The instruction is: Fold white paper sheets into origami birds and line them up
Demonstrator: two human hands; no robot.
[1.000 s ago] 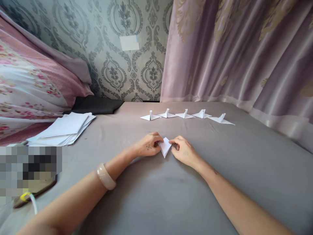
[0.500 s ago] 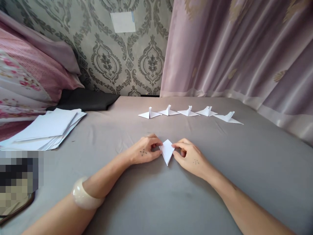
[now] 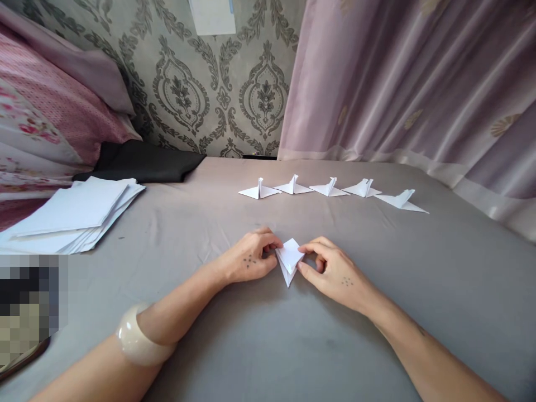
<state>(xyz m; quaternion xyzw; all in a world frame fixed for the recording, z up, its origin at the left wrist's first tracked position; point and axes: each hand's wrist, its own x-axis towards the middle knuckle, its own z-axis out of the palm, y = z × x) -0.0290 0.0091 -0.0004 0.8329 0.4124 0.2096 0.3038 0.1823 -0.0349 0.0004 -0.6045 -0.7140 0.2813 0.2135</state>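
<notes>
A small white folded paper (image 3: 290, 258) lies on the grey cloth between my hands, kite-shaped, its lower tip toward me. Its upper layer is lifted off the layer beneath, and a gap shows between them near the bottom. My left hand (image 3: 256, 254) pinches the left corner with thumb and fingertips. On the opposite corner, the thumb and forefinger of my right hand (image 3: 330, 269) are closed. Beyond my hands, several folded paper cranes (image 3: 329, 188) stand in a row, wings spread to the sides.
At the left lies a stack of white paper sheets (image 3: 79, 209), with a folded black cloth (image 3: 146, 162) behind it. A pixelated dark-edged object (image 3: 25, 318) is at the lower left. Patterned wallpaper (image 3: 180, 89) and a pink curtain (image 3: 377, 84) close off the back.
The paper's upper layer has come up from the lower tip, uncovering the layer below. Both hands keep hold of the side corners. The whole view has tilted slightly downward.
</notes>
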